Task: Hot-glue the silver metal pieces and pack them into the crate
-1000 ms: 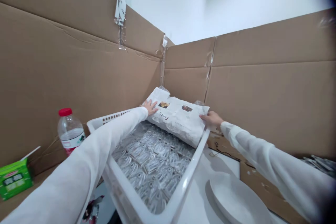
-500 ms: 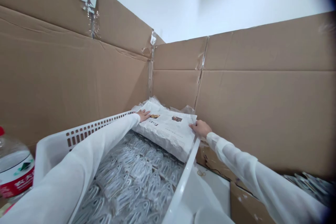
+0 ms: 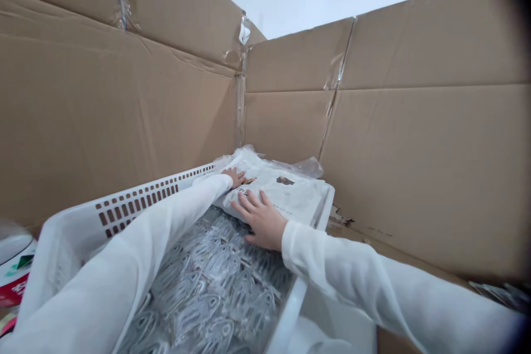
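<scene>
A white plastic basket [image 3: 68, 220] with slotted sides holds rows of small clear-wrapped packets [image 3: 207, 287], each with a grey looped item inside whose kind I cannot make out. Over its far end lies a flat white printed bag [image 3: 296, 197], slightly crumpled. My left hand [image 3: 235, 177] rests on the bag's left part, fingers spread. Nearer to me, my right hand [image 3: 265, 221] is at the bag's front edge, its fingers stretched out over the printed side and its palm above the packets.
Tall cardboard walls [image 3: 415, 160] stand behind and to the left of the basket. A bottle with a red and white label [image 3: 14, 276] is at the left edge. White round-edged objects [image 3: 309, 337] sit right of the basket, and thin stacked pieces [image 3: 498, 292] lie at far right.
My right hand has let go of the bag's right corner and moved left onto its front edge. The left hand stays on the bag. The view has shifted slightly.
</scene>
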{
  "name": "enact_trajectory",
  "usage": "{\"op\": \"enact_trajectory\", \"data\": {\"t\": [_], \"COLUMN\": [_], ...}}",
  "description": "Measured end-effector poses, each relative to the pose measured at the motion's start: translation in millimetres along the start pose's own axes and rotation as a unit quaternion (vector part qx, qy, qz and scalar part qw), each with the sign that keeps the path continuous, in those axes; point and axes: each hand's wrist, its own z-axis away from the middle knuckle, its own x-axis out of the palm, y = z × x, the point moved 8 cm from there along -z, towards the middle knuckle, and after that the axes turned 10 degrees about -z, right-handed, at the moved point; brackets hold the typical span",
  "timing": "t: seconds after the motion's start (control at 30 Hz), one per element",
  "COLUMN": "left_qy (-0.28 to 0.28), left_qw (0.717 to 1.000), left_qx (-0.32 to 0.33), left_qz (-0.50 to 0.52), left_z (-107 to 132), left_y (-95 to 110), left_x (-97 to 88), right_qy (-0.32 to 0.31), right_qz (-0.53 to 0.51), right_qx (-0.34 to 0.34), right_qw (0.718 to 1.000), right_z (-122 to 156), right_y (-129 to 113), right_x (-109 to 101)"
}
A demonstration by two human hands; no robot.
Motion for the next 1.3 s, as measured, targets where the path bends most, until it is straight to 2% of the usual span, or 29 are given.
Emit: {"op": "enact_trajectory", "data": {"t": [0.1, 0.23, 0.3, 0.37, 0.47, 0.67, 0.77, 0.9, 1.0, 1.13, 1.2, 1.3], "left_qy": [-0.002, 0.062, 0.1, 0.107, 0.079, -0.01, -0.04, -0.06, -0.052, 0.037, 0.027, -0.031], "left_qw": [1.0, 0.997, 0.993, 0.993, 0.996, 0.998, 0.997, 0.996, 0.996, 0.997, 0.999, 0.994], "left_qx": [0.001, 0.038, 0.054, 0.04, 0.023, 0.059, 0.059, 0.053, 0.064, 0.065, 0.025, -0.1], "left_qz": [-0.005, -0.01, -0.018, -0.024, -0.018, 0.02, 0.034, 0.044, 0.024, -0.03, -0.024, 0.007], "left_z": [13, 59, 83, 97, 94, 60, 53, 53, 60, 92, 118, 164], "left_y": [0, 10, 13, 10, 5, 14, 16, 17, 21, 14, -6, -53], "left_x": [-16.8, -35.1, -34.8, -24.5, -2.5, 25.9, 34.2, 33.9, 18.7, -13.6, -13.6, 4.2], "right_qy": [-0.022, -0.044, -0.065, -0.083, -0.118, -0.198, -0.219, -0.229, -0.214, -0.166, -0.124, -0.051], "right_qz": [-0.01, -0.07, -0.098, -0.122, -0.161, -0.218, -0.229, -0.226, -0.22, -0.212, -0.199, -0.178], "right_qx": [0.009, 0.041, 0.066, 0.089, 0.126, 0.206, 0.219, 0.223, 0.216, 0.183, 0.157, 0.117], "right_qw": [1.0, 0.996, 0.991, 0.985, 0.972, 0.933, 0.923, 0.92, 0.927, 0.945, 0.959, 0.976], "right_z": [-5, -2, -1, 0, 1, 7, 9, 9, 9, 18, 32, 63], "right_y": [21, 48, 54, 57, 63, 78, 80, 78, 77, 77, 72, 52], "right_x": [24, 33, 37, 42, 52, 70, 75, 77, 73, 54, 34, -6]}}
